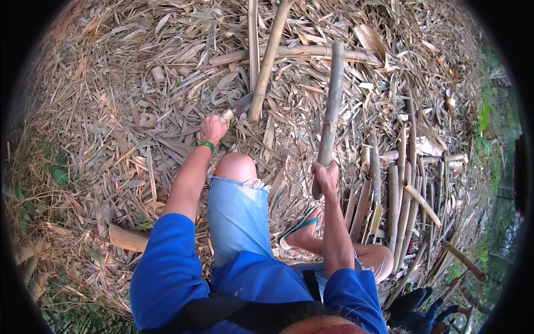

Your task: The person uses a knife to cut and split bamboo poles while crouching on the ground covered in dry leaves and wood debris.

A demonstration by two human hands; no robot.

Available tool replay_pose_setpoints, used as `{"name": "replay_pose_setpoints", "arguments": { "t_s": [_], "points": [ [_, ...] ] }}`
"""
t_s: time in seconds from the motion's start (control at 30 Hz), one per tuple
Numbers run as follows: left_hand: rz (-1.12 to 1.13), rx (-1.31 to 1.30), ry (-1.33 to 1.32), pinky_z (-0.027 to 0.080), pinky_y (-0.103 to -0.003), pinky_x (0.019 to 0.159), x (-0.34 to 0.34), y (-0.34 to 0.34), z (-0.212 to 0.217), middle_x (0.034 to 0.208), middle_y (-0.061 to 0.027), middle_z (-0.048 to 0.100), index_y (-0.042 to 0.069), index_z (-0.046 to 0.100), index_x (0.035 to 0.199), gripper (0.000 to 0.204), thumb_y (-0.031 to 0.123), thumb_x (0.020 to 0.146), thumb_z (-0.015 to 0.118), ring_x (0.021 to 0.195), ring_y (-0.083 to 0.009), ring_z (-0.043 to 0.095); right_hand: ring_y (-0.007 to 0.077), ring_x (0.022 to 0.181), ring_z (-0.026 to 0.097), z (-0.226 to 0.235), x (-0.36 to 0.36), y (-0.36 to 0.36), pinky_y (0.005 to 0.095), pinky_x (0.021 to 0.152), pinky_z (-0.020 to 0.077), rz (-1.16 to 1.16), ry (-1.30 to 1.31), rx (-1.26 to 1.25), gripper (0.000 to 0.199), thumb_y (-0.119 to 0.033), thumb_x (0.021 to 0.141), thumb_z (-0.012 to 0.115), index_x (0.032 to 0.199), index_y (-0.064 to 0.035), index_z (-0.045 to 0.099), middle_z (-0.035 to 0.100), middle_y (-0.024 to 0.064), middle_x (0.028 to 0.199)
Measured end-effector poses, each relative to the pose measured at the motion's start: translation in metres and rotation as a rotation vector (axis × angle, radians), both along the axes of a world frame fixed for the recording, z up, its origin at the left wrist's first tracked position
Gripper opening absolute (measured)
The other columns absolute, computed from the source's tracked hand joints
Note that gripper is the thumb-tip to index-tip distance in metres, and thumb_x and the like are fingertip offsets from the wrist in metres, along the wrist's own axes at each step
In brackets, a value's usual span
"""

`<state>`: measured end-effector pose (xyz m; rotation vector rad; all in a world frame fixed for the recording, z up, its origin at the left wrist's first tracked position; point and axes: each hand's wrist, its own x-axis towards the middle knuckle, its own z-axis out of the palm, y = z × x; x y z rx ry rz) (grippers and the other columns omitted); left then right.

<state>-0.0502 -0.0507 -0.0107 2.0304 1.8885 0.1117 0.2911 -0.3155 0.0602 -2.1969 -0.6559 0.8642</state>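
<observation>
My left hand (213, 129) is closed around the pale handle of a machete (243, 104). The dark, broad blade reaches the lower end of a slanting tan bamboo pole (270, 61); part of the blade is hidden behind it, so I cannot tell whether it bites into the pole. In my right hand (326, 177) is the lower end of a thick grey-brown stick (334, 94), raised nearly upright and apart from the machete. A split bamboo strip (254, 42) lies just left of the pole.
A bamboo length (300, 50) lies crosswise under the pole. Several cut bamboo poles (393, 195) are piled on the right beside my sandalled foot (305, 231). Dry leaves cover the ground. At the lower right edge part of another person in dark blue (425, 317) shows.
</observation>
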Motion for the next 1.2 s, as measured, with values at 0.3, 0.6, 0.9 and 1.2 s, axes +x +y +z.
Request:
{"name": "replay_pose_setpoints", "arguments": {
  "t_s": [0.3,0.6,0.9,1.2],
  "points": [
    [0.107,-0.419,-0.175,0.057,-0.045,0.088,-0.044,-0.013,-0.016,0.105,-0.0254,0.074,-0.003,0.074,0.103,0.051,0.036,0.070,0.080,0.102,-0.0382,0.071,0.0233,0.073,0.069,0.045,0.000,0.073,0.0339,0.067,0.0555,0.034,0.178,0.251,0.051,-0.017,0.075,0.075,0.114,0.0099,0.056,0.070,0.0174,0.088],
    [-0.451,-0.785,-0.739,0.046,-0.041,0.106,0.040,-0.069,0.057,0.128,-0.0169,0.066,-0.001,0.055,0.137,0.068,0.037,0.085,0.078,0.120,-0.0281,0.061,0.0382,0.136,0.051,-0.011,-0.128,0.094,0.0484,0.113,0.0391,0.302,0.468,0.021,0.108,-0.082,0.094,0.035,0.147,0.0111,0.044,0.057,0.0320,0.139],
    [-0.340,-0.838,-0.734,0.056,-0.031,0.081,0.036,-0.035,0.039,0.099,-0.0086,0.076,0.003,0.072,0.109,0.031,0.032,0.099,0.067,0.094,-0.0175,0.072,0.0312,0.091,0.073,-0.072,-0.125,0.140,0.0396,0.085,0.0564,0.313,-0.018,-0.254,0.066,-0.044,0.076,0.079,0.111,0.0105,0.068,0.073,0.0253,0.100],
    [0.252,-0.174,-0.957,0.051,-0.028,0.077,0.034,0.019,0.006,0.084,-0.0044,0.072,0.000,0.071,0.100,0.046,0.046,0.095,0.071,0.078,-0.0143,0.065,0.0177,0.061,0.059,-0.083,-0.108,-0.024,0.0346,0.059,0.0512,0.234,0.888,-0.186,0.024,-0.021,0.085,0.079,0.091,-0.0027,0.065,0.061,0.0052,0.070]
  ]
}}
